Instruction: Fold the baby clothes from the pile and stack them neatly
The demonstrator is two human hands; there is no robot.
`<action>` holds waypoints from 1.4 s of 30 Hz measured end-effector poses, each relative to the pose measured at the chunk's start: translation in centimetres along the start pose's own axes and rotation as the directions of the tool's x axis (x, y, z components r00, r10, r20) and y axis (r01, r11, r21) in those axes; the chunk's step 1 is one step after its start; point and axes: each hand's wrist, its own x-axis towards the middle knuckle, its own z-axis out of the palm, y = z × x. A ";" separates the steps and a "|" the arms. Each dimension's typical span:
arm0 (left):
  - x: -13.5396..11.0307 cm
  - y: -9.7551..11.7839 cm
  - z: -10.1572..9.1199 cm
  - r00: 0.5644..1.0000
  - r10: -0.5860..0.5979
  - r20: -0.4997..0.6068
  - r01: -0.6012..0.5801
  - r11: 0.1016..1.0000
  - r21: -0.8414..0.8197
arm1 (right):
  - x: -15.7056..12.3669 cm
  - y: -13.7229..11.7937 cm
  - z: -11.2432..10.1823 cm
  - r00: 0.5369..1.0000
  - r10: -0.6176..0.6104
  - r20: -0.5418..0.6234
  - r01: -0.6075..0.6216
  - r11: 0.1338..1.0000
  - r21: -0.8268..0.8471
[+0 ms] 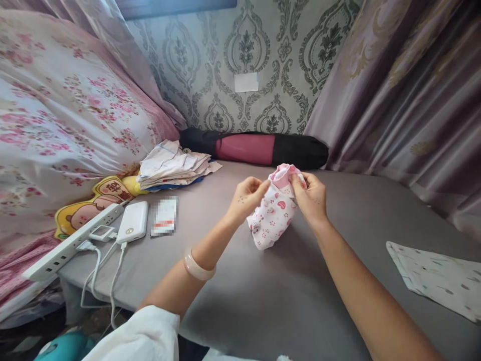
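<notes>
Risks, judged from the hold: at the left, the white power bank lay on the grey cover, well apart from the left hand, and seemed unlikely to interfere. The chief risk appeared to lie in the rolled cloth, printed with hearts and flowers: uneven tension between the hands could have skewed its pink band or loosened the roll. A slack left pinch could have released the near edge; excess pull at the right could have drawn out the inner layers.

Position: the left hand had thumb and forefinger closed together at the band's left edge. The rolled cloth was held between the hands, tilted, band uppermost at the fingertips, body extending below toward the lower left. Contact between its lower end and the grey cover could not be confirmed. The right hand clamped the band's right side, thumb in front, fingers behind. Farther right, a folded printed cloth lay flat, well apart from both hands.
</notes>
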 end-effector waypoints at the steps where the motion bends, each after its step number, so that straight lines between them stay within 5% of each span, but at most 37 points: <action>1: -0.6 0.0 0.4 0.997 -0.032 0.066 0.031 0.999 0.025 | 0.0 -0.1 0.1 1.000 -0.002 -0.001 0.002 1.000 0.003; 5: -1.5 -0.6 1.9 0.986 -0.125 0.111 0.114 0.989 0.095 | -0.4 -1.1 0.2 0.999 -0.032 0.034 0.032 0.999 0.024; 10: -0.6 -0.8 3.0 0.972 -0.219 0.089 0.226 0.971 -0.082 | -0.9 -2.6 -0.6 0.994 -0.067 0.088 0.062 0.997 0.051; 17: -0.7 0.4 3.6 0.898 -0.220 0.382 0.361 0.865 -0.350 | -0.4 -3.5 -2.9 0.995 -0.096 0.041 0.095 0.995 0.029; 20: -0.8 0.4 4.3 0.875 -0.243 0.419 0.409 0.833 -0.372 | -0.2 -3.9 -3.9 0.994 -0.109 0.029 0.108 0.994 0.035; 25: -0.2 0.6 4.7 0.879 -0.364 0.309 0.466 0.795 -0.389 | 0.6 -4.6 -6.2 0.994 -0.111 -0.005 0.111 0.993 0.028; 31: 1.2 1.8 2.7 0.916 -0.370 0.157 0.402 0.824 -0.400 | 2.3 -5.5 -9.6 0.994 -0.108 0.022 0.107 0.993 0.039; 37: 2.9 3.7 0.1 0.962 -0.268 0.045 0.266 0.899 -0.347 | 3.4 -6.9 -11.9 0.990 -0.087 0.112 0.086 0.996 0.018; 42: 3.8 5.8 -1.9 0.994 -0.101 0.031 0.106 0.949 -0.297 | 4.1 -7.9 -13.5 0.953 -0.059 0.299 0.058 0.998 0.013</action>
